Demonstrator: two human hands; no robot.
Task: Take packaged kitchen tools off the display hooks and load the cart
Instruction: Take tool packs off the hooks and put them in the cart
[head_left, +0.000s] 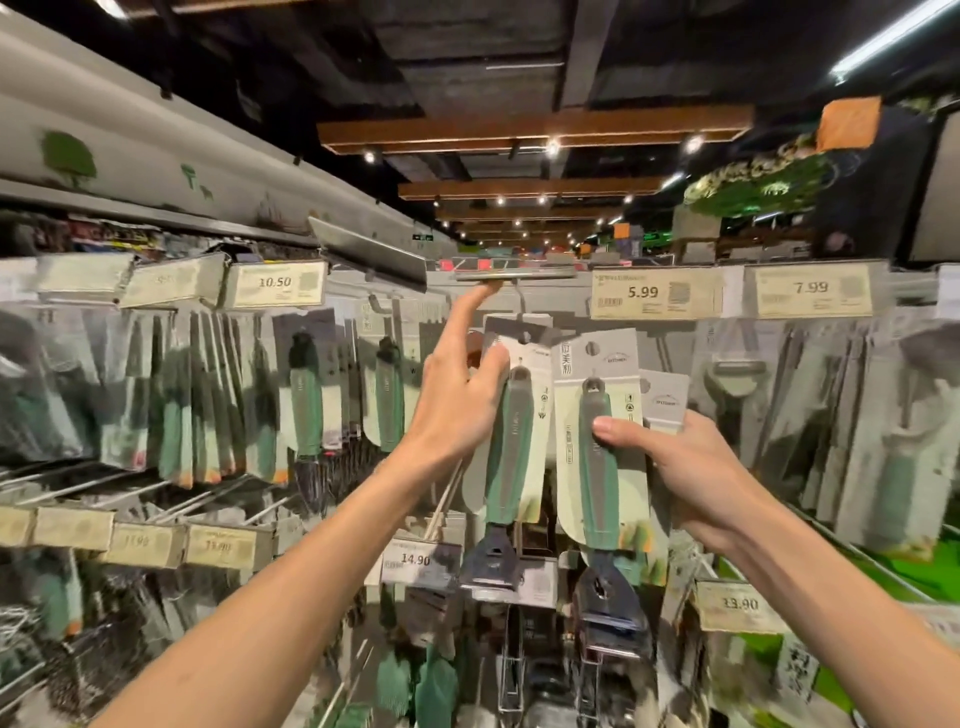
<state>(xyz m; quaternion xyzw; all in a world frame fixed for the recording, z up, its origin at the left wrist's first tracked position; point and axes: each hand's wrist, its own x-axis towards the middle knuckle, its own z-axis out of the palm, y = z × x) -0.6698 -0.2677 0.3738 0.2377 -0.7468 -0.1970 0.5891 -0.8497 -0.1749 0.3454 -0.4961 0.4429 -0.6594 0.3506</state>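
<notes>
Two packaged scrapers with green-grey handles and pale cards hang in front of me. My right hand grips the right scraper pack, thumb across its handle, with another card behind it. My left hand touches the left scraper pack with its thumb, while its forefinger reaches up to the flipped-up price tag holder at the hook's end. The left pack's card still sits at the hook. The cart is not in view.
Rows of hooks hold many packaged green-handled tools left and right. Price labels read 10.50, 5.99, 7.99 and 14.90. Lower hooks carry more tools.
</notes>
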